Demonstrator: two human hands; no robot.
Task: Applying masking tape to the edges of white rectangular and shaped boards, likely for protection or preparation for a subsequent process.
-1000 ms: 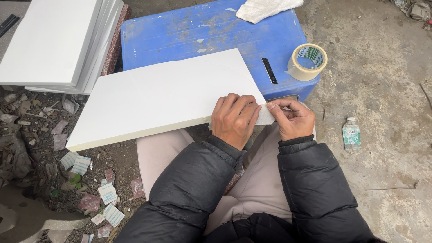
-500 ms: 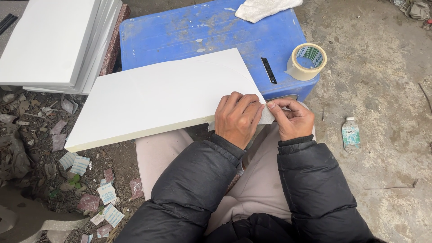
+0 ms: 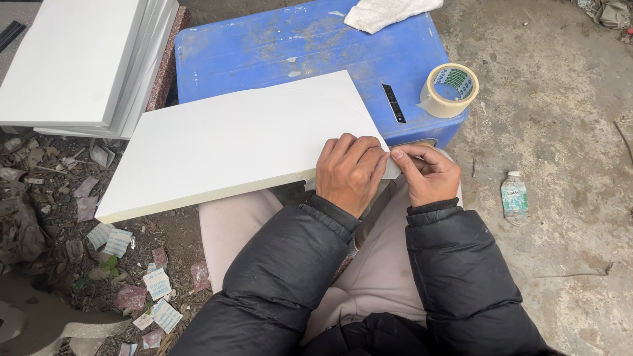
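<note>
I'm looking down at a white board (image 3: 244,142) lying flat, far end on a blue plastic crate (image 3: 297,43), near end over the person's lap. Left hand (image 3: 349,173) sits palm-down on the board's near right corner, fingers curled and pressed together on top of the edge, so it's bearing on the board rather than wrapped around it. Right hand (image 3: 427,175) is just beside it, off the corner, thumb and forefinger pinched nearly shut on a small pale strip (image 3: 393,168) at the corner (looks like tape or a film edge, I can't tell which). The two hands touch at the knuckles. A faint curved line runs across the board's far right area. On the crate, right of the board: a roll of tape (image 3: 450,89) standing near the crate's right edge, and a small black utility knife (image 3: 394,103) lying between the roll and the board, apart from both. A white rag (image 3: 382,12) lies at the crate's far edge. Left of the crate, a stack of similar white boards (image 3: 72,59). Ground on the left is littered with paper scraps (image 3: 119,240); on the right, bare concrete with a small plastic bottle (image 3: 514,196) lying well apart from the hands.
</note>
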